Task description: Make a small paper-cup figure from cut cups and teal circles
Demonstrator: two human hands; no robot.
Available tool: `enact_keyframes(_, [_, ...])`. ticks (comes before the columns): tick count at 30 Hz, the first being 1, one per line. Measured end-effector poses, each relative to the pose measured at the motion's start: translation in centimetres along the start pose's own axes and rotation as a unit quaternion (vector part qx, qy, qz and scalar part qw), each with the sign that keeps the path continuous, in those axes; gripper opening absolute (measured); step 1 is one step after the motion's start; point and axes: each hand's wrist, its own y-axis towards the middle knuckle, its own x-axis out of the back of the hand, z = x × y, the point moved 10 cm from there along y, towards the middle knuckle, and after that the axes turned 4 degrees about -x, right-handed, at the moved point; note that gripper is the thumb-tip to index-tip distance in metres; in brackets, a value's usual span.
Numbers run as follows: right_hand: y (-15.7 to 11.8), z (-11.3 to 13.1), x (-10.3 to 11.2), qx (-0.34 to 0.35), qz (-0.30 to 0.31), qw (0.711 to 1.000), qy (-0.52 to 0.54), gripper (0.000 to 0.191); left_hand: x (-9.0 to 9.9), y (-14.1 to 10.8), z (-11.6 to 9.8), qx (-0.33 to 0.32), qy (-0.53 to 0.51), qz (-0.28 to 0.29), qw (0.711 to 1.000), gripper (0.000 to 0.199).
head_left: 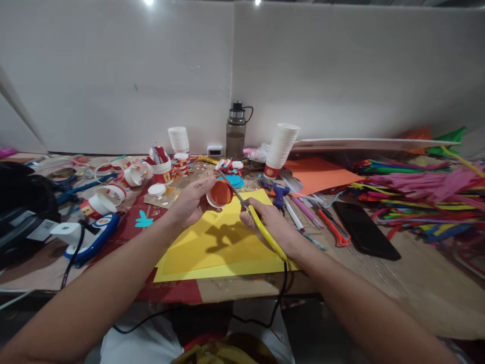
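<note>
Over yellow paper [212, 242], left hand [191, 202] gripping paper cup [220, 193], right hand [267, 220] clasping scissors [261, 227].

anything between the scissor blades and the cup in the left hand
Nothing visible does. The yellow-handled scissors in the right hand reach the rim of the small orange-lined paper cup, which the left hand holds.

Craft desk: pipe cleaners [417, 184], paper cups [282, 146].

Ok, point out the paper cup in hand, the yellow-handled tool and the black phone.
paper cup [220, 194], head view, orange inside.
yellow-handled tool [265, 233], head view, yellow handle.
black phone [364, 231], head view, middle of screen.
</note>
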Motion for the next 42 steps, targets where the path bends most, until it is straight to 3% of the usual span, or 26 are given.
enact_keyframes(15, [-0.2, 0.0, 0.1, -0.035, 0.004, 0.999, 0.009, 0.038, 0.6, 0.2, -0.2, -0.005, 0.02, -0.015, 1.0, 0.03])
enact_keyframes(20, [-0.2, 0.2, 0.4, -0.031, -0.005, 0.999, 0.025, 0.041, 0.6, 0.0, -0.1, -0.015, -0.022, -0.045, 0.999, 0.034])
enact_keyframes(25, [-0.1, 0.2, 0.4, -0.035, -0.009, 0.999, 0.028, 0.044, -0.2, -0.3, 0.9, 0.027, -0.081, -0.041, 0.995, 0.029])
enact_keyframes(34, [-0.1, 0.2, 0.3, -0.024, -0.011, 1.0, 0.016, 0.043, -0.1, -0.6, 1.1, 0.039, -0.097, -0.057, 0.993, 0.027])
enact_keyframes(42, [-0.1, 0.4, 0.1, -0.007, -0.004, 1.0, 0.002, 0.041, -0.5, -0.5, 0.5, 0.024, -0.049, -0.021, 0.998, 0.021])
